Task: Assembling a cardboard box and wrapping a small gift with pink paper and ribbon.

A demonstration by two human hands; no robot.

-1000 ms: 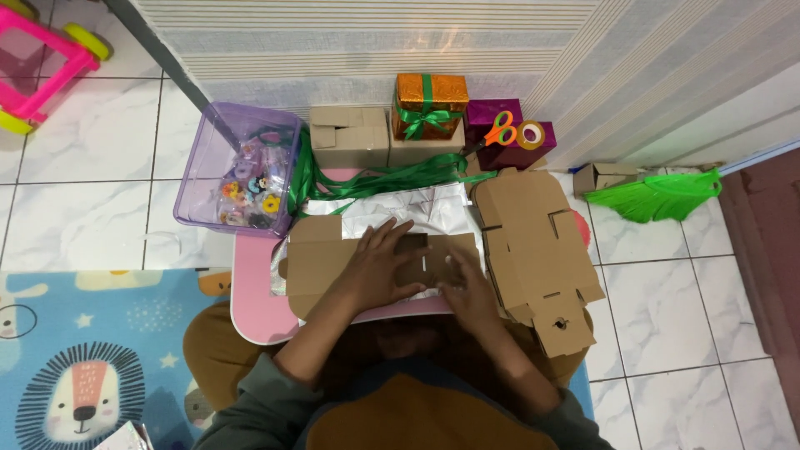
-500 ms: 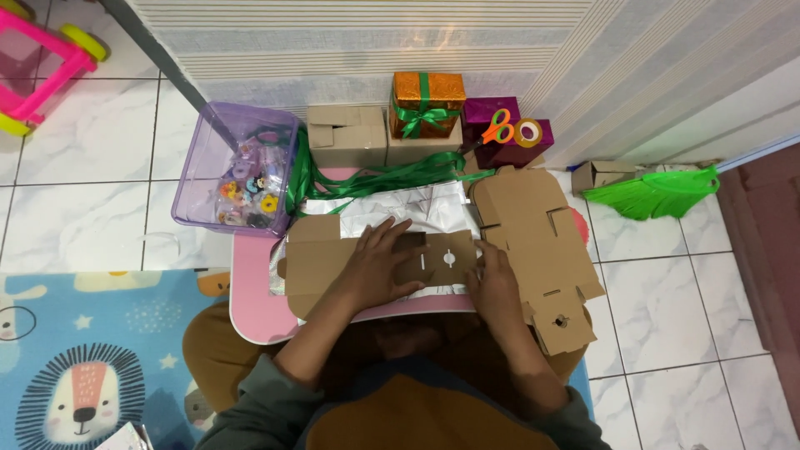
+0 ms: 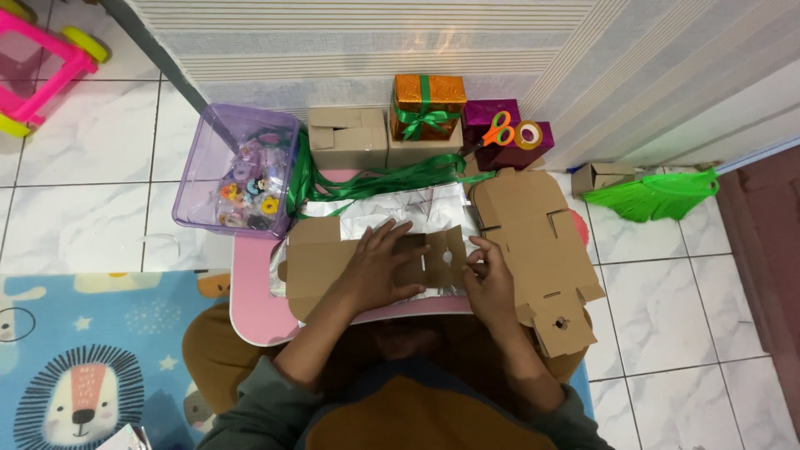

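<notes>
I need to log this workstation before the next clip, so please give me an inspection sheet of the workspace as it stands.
Surface: small pink table, mostly covered by silver wrapping paper.
Job's things: flat cardboard box blank lying on the silver paper; a second unfolded blank on the right.
Clutter: purple tub of small trinkets, green ribbon, orange-handled scissors and tape roll on a magenta box, orange wrapped gift, folded cardboard box.
Grips: left hand pressed flat on the blank; right hand pinching its right flap edge.
Cables: nothing seen.
Surroundings: white tiled floor, lion play mat, pink toy, green fan-shaped object.
</notes>
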